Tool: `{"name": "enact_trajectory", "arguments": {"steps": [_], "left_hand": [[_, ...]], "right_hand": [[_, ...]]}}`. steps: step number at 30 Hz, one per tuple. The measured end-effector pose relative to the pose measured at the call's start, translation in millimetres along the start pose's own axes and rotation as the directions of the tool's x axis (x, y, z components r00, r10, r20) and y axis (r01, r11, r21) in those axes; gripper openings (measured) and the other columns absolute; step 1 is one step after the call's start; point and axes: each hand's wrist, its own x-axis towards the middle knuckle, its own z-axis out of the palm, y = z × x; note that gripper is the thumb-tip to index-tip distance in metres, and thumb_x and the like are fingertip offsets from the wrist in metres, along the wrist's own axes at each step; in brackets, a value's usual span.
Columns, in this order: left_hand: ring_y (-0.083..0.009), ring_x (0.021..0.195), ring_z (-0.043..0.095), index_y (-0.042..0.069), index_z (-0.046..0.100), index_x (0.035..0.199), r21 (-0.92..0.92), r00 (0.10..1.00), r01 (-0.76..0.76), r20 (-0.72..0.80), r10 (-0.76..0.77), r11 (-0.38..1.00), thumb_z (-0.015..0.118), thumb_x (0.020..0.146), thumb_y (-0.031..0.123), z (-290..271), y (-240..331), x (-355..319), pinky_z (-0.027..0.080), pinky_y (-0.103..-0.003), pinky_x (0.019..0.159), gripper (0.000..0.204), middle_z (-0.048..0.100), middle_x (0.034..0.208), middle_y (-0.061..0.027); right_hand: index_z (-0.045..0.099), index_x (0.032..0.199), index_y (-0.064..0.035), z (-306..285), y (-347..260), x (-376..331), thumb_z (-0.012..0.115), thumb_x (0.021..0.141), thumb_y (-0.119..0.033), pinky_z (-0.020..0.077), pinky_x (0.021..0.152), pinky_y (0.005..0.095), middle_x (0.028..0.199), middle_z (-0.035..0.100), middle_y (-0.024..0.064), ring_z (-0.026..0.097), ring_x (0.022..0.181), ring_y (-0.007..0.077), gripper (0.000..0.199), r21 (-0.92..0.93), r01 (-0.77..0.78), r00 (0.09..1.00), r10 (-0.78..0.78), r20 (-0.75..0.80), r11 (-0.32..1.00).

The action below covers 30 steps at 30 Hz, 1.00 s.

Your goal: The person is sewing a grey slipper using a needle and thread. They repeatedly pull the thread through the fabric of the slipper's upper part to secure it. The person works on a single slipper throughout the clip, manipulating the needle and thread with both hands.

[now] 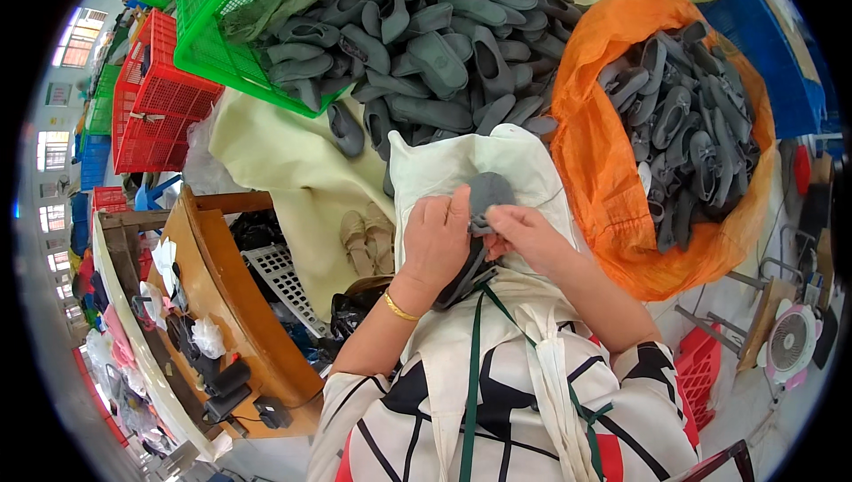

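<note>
A grey shoe [491, 189] is held over the white cloth [426, 167] on my lap, its rounded end pointing away from me. My left hand [437, 238] grips the shoe's left side, fingers wrapped round it. On the right side, my right hand [530, 235] pinches the shoe's edge between thumb and fingers. Part of the shoe is hidden behind both hands. Below them, dark material [463, 278] lies against the apron; I cannot make out what it is.
Beyond my lap is a heap of grey shoes [435, 65], with a green crate [209, 38] at its left. An orange sack [590, 82] of similar shoes stands right. A wooden desk [235, 304] is left, beige shoes [355, 238] on the floor, a fan [792, 340] far right.
</note>
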Motion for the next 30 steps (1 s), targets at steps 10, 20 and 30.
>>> {"name": "enact_trajectory", "arguments": {"steps": [10,20,30], "left_hand": [[-0.0267,0.109,0.057,0.002,0.056,0.126,-0.646,0.925,0.377,0.303,-0.231,0.664,0.078,0.083,0.022,-25.8,-21.7,-12.8,0.047,-0.034,0.093,0.052,0.060,0.120,-0.0120],[-0.0160,0.082,0.060,0.004,0.072,0.103,-0.728,0.878,0.476,0.421,-0.227,0.494,0.075,0.088,0.015,-27.4,-17.7,-19.8,0.048,-0.028,0.075,0.018,0.066,0.089,-0.0057],[-0.0230,0.083,0.063,0.008,0.073,0.103,-0.660,0.957,0.287,0.229,-0.178,0.694,0.079,0.078,0.005,-31.5,-22.3,-31.6,0.051,-0.033,0.070,0.026,0.067,0.091,-0.0072]], "right_hand": [[0.069,0.095,-0.0048,14.8,-20.6,-7.6,0.071,0.084,-0.004,0.0486,0.064,0.0284,0.081,0.060,0.0064,0.060,0.077,0.0182,0.012,-0.735,0.485,0.776,-0.621,0.112,0.474],[0.068,0.095,-0.0022,19.0,-5.5,-4.3,0.071,0.087,-0.007,0.0476,0.063,0.0273,0.080,0.060,0.0070,0.059,0.068,0.0155,0.010,-0.685,0.558,0.740,-0.654,0.155,0.468],[0.065,0.102,-0.0021,9.1,-26.5,-17.8,0.063,0.095,-0.009,0.0485,0.069,0.0237,0.084,0.065,0.0012,0.060,0.075,0.0081,0.010,-0.540,0.312,0.944,-0.320,0.082,0.782]]}}
